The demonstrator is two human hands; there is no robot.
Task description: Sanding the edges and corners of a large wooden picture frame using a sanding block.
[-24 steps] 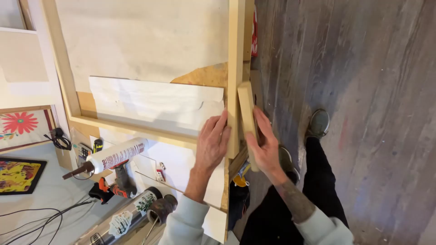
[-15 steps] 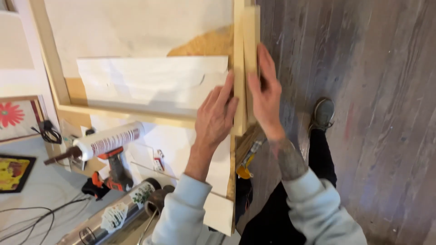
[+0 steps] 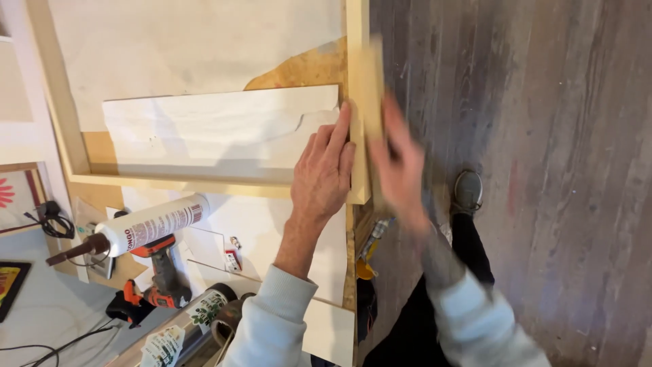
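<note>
My left hand (image 3: 324, 173) lies flat, fingers spread, on the white panel (image 3: 210, 132) inside a pale wooden frame (image 3: 358, 102), its fingertips against the frame's right rail. My right hand (image 3: 401, 170) is blurred with motion and presses a short pale wood block (image 3: 370, 85) against the outer side of that same rail. The frame rests on a workbench. A patch of bare brown board (image 3: 309, 68) shows above the white panel.
A white adhesive tube with a brown nozzle (image 3: 136, 228) lies on an orange and black power drill (image 3: 153, 285) at the lower left. Shiny cylinders (image 3: 193, 319) sit beside them, black cables (image 3: 47, 221) at the far left. Grey plank floor (image 3: 557, 170) and my shoe (image 3: 468, 190) lie to the right.
My right hand slid the wood block up along the rail's outer side, then came back down a little; it is now blurred. My left hand stayed flat against the rail.
</note>
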